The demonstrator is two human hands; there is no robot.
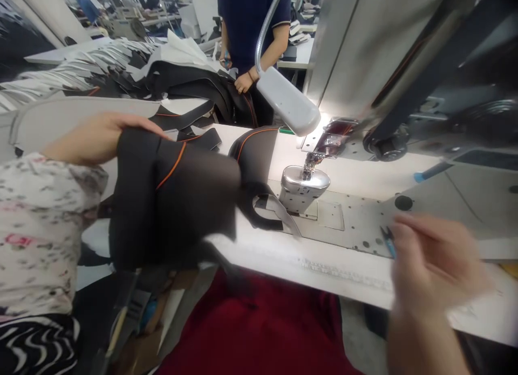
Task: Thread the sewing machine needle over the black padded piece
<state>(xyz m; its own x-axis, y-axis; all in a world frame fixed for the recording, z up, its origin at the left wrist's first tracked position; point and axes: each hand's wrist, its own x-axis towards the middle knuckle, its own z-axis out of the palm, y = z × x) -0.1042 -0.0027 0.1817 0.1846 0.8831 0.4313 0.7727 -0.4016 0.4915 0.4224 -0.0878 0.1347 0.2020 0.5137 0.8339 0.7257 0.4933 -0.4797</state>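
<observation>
While gripping the black fabric piece point(170, 202) by its top edge, left hand point(97, 137) up at the left — cloth with orange piping, hanging past the surface point(348, 175) edge. Right hand point(433, 256) blurred, fingers curled around small blue snips point(387, 240) — just beside the sewing machine point(303, 183) and lamp point(288, 101).

The left hand point(95, 137) is raised, palm down, fingers curled over and closed in a grip, its forearm in a floral sleeve. The right hand point(433, 261) (blurred) sits low, back upward, fingers loosely bent and pointing left; its grip cannot be made out.
</observation>
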